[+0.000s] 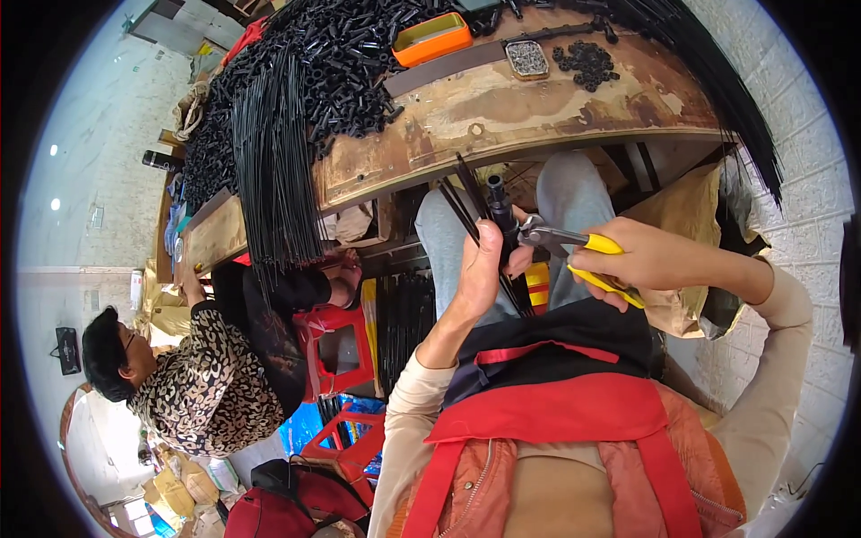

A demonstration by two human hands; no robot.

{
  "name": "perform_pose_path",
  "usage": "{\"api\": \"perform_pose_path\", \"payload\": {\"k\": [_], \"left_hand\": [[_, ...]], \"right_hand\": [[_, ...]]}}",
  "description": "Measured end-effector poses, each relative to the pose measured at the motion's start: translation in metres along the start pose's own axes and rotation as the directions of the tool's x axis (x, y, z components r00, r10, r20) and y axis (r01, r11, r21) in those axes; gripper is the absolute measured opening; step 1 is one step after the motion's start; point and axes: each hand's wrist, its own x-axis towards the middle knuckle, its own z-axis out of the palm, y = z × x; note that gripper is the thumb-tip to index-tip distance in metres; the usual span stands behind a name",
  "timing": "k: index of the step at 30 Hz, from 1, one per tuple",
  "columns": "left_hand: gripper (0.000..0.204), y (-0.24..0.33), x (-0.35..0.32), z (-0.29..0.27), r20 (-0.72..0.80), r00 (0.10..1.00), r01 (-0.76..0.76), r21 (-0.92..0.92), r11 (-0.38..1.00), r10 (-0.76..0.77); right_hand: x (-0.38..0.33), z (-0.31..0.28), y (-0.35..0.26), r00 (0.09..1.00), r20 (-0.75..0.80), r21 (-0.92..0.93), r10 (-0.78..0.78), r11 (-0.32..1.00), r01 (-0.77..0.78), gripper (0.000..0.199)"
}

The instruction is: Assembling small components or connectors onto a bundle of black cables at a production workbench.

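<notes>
Head view: the left hand (pixel 480 269) is seen raised over the lap, its fingers closed around a black tube (pixel 499 208) and several thin black rods (pixel 462 202) that stand up out of the fist. The lower ends of the rods are hidden behind the palm and wrist. The right hand (pixel 650 260) is closed around the yellow handles of a pair of pliers (pixel 574 251). The metal nose of the pliers is brought against the tube just beside the left thumb; whether the nose is clamped on the tube or only touching it cannot be made out, since the thumb covers the contact.

Beyond the knees, a worn wooden table (pixel 502 117) is shown, its far side cut off by the rim of the picture. On it are heaped many short black tubes (pixel 332 54); a long bundle of black rods (pixel 273 152) hangs over its near edge. An orange tray (pixel 432 39), a small tin of fasteners (pixel 527 59) and a cluster of black rings (pixel 586 65) lie on the table top; their contents are too small to be identified further. A second sheaf of rods (pixel 717 81) is partly cut off at the upper right.

At the left, another person in a patterned top (pixel 202 377) is seated by a red stool (pixel 336 345); that person's hands are largely hidden.
</notes>
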Motion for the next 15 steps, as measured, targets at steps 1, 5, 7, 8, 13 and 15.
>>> {"api": "perform_pose_path", "payload": {"k": [1, 5, 7, 8, 13, 15], "left_hand": [[0.066, 0.0, 0.0, 0.001, -0.047, 0.999, -0.002, 0.014, 1.0, 0.003], [0.066, 0.001, -0.005, -0.002, -0.106, 0.994, -0.03, 0.044, 0.999, 0.034], [0.066, 0.003, -0.007, -0.006, -0.057, 0.998, -0.024, 0.015, 1.0, 0.025], [0.067, 0.004, -0.007, -0.006, -0.008, 1.0, -0.024, -0.013, 1.0, 0.024], [0.066, -0.002, 0.01, -0.006, 0.113, 0.993, -0.011, -0.011, 1.0, 0.012], [0.062, 0.001, 0.006, -0.009, 0.088, 0.995, -0.048, 0.02, 0.999, 0.047]], "right_hand": [[0.001, 0.0, -0.002, 1.0, -0.006, -0.001, 0.001, 1.0, -0.001, 0.036], [0.009, -0.002, -0.01, 0.976, 0.151, 0.207, 0.16, 0.96, -0.189, 0.044], [0.009, 0.0, -0.009, 0.954, 0.223, 0.268, 0.2, 0.928, -0.258, 0.044], [0.007, 0.004, -0.007, 0.987, 0.111, 0.182, 0.114, 0.974, -0.133, 0.043], [-0.032, 0.001, -0.037, 0.974, -0.191, -0.298, 0.12, 0.939, -0.174, 0.04], [-0.019, -0.011, -0.041, 0.986, -0.153, -0.34, 0.059, 0.934, -0.109, 0.034]]}}
